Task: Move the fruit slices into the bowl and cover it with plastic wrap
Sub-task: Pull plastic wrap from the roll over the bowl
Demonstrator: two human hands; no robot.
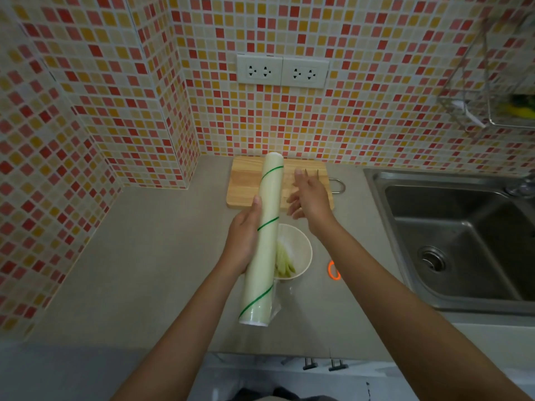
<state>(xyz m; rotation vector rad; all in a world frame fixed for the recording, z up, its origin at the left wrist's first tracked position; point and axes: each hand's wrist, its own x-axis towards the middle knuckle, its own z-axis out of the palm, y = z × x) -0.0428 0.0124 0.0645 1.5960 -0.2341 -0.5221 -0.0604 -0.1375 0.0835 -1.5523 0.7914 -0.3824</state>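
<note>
The roll of plastic wrap (265,238) is clasped by the left hand (241,241) above the bowl (302,250), where the fruit slices (285,263) lie; the right hand (308,196) is spread empty; the loose film could be tangled.
</note>
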